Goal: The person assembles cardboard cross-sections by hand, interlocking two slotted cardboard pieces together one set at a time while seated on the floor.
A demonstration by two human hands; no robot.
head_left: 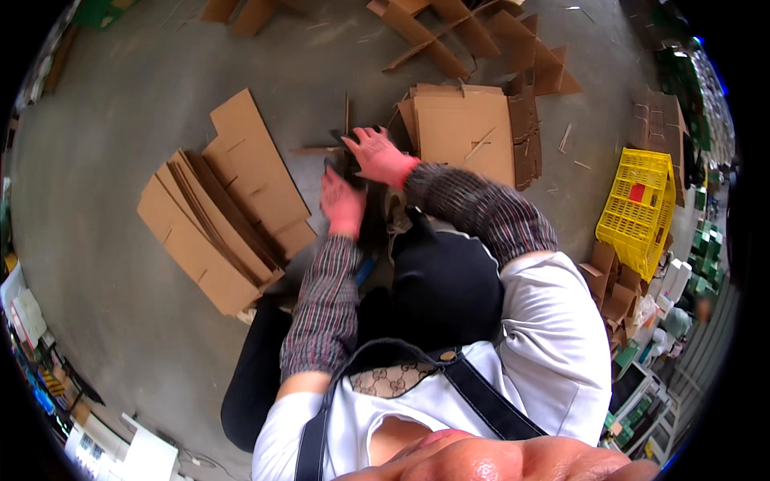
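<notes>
In pink gloves with dark fingertips, my left hand (pixel 342 204) and my right hand (pixel 381 156) are close together in front of me. Both are closed on a cardboard divider (pixel 317 151), whose strips show edge-on from above as thin crossing lines. Motion blurs the fingertips, and the gloves hide the middle of the divider. To the left of my hands leans a fanned stack of slotted cardboard sheets (pixel 200 232). On the right, beside my right forearm, is a neat pile of flat cardboard sheets (pixel 461 128).
Interlocked cardboard dividers (pixel 437 40) stand at the far side of the concrete floor (pixel 120 200). A yellow plastic crate (pixel 638 208) sits at the right, with open cardboard pieces (pixel 613 284) below it. Cardboard scraps (pixel 565 136) litter the floor. My knee (pixel 445 276) rises near my right forearm.
</notes>
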